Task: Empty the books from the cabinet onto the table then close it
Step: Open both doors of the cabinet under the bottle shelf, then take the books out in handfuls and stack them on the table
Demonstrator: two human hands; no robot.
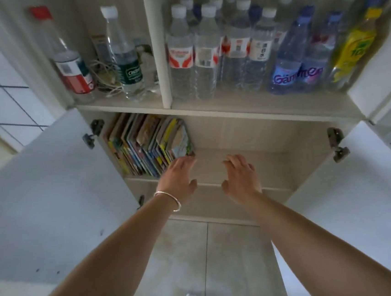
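Lots of colours in a pale cabinet
The cabinet (235, 129) is pale wood with white doors (52, 209) and dark hinges (336, 143). The books (146, 143) have bright covers in yellow, blue, red and orange. Most bottles (206, 51) are clear with white caps and red and white labels; two are blue, one is yellow (351, 44), one has a dark green label, one a red cap. The floor (188, 256) is grey tile. A silver bracelet (168, 199) sits on one wrist

Books (149, 145) stand on the lower shelf (239, 162); bottles (206, 51) crowd the upper shelf (233, 107).
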